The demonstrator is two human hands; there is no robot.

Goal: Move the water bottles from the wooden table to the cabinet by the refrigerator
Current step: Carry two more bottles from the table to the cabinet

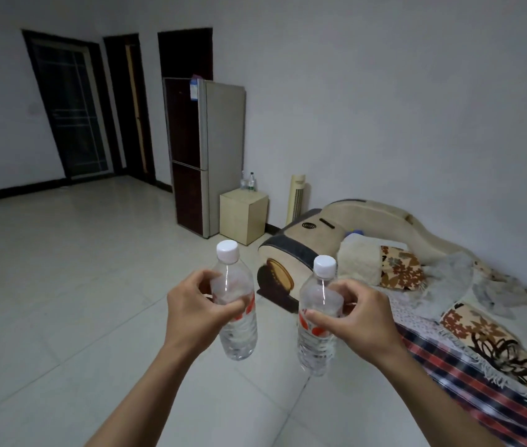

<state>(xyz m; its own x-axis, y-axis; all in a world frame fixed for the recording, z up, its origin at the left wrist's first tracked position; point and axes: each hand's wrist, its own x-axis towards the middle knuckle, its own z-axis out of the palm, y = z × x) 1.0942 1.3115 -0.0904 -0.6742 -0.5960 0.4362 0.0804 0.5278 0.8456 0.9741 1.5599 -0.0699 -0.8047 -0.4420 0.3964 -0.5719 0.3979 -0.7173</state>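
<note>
Gripping one bottle apiece. Left hand [194, 312]: fingers and thumb curled round the left bottle [234, 301] at its upper body, just above the red label. Right hand [357, 321]: same wrap on the right bottle [318, 312]. Both bottles clear, white caps, upright, held in the air over the tiled floor [62, 285], near each other but not touching. Sofa [416, 285] with patterned cushions to the right. Farther off: pale cabinet [244, 216] standing just beside the refrigerator [205, 156], against the wall. Two more bottles [248, 182] stand on the cabinet top. Tower fan [297, 198] right of cabinet.
</note>
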